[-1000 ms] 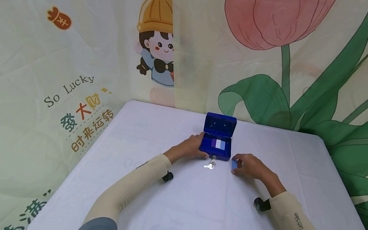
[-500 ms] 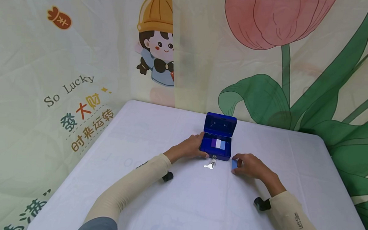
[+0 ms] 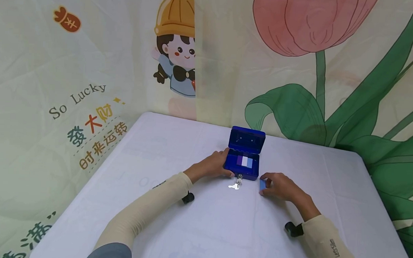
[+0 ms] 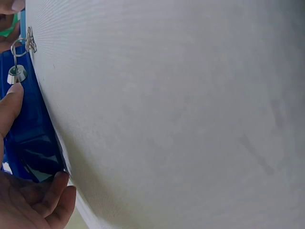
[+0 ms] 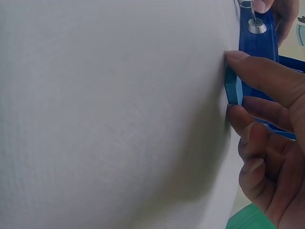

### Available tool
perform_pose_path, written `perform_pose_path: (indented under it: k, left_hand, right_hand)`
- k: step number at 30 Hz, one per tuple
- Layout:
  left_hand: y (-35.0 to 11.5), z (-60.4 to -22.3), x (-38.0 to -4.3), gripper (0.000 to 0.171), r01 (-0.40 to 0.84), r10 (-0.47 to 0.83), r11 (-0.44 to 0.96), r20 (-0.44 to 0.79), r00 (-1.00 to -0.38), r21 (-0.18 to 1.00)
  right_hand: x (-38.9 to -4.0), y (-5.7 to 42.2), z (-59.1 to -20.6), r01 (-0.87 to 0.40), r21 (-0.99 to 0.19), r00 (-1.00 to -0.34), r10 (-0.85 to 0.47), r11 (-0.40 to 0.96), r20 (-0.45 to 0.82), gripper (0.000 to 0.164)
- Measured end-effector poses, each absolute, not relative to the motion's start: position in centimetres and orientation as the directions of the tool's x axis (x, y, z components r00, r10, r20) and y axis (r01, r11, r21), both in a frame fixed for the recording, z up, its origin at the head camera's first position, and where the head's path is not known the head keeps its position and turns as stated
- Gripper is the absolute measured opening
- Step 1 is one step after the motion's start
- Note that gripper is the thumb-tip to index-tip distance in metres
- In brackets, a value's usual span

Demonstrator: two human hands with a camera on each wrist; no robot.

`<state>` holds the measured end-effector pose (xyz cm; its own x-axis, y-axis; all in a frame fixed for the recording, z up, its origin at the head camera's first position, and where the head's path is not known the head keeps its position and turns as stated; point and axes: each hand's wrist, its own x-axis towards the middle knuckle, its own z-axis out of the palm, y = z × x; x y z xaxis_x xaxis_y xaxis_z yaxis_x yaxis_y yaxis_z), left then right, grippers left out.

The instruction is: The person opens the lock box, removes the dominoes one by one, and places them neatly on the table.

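A small dark blue cash box point(image 3: 242, 169) sits on the table with its lid point(image 3: 247, 141) raised. Inside lie purple, white and light blue flat blocks point(image 3: 245, 162) side by side. My left hand point(image 3: 213, 164) grips the box by its left side, thumb on the front near the lock point(image 4: 17, 75) and fingers round the corner. Keys point(image 3: 235, 186) hang from that lock onto the tabletop. To the right of the box, my right hand point(image 3: 281, 186) pinches a flat blue block point(image 5: 232, 86) between thumb and fingers, low at the table surface.
A white cloth covers the table point(image 3: 203, 227). Behind it hangs a printed curtain point(image 3: 222, 61) with a cartoon figure and a large flower, close to the table's back edge. Small black devices point(image 3: 294, 229) are strapped at both wrists.
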<state>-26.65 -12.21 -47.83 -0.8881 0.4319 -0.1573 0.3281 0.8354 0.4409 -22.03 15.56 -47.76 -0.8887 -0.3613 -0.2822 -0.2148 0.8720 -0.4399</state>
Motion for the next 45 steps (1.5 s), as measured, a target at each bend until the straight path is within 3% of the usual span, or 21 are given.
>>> perform_pose_path:
  k: [45]
  left_hand:
    - [-12.3, -47.5, -26.5, 0.111, 0.325, 0.436, 0.83, -0.164, -0.885, 0.453]
  right_hand:
    - [-21.6, 16.0, -46.2, -0.225, -0.419, -0.891, -0.36, 0.88, -0.278, 0.055]
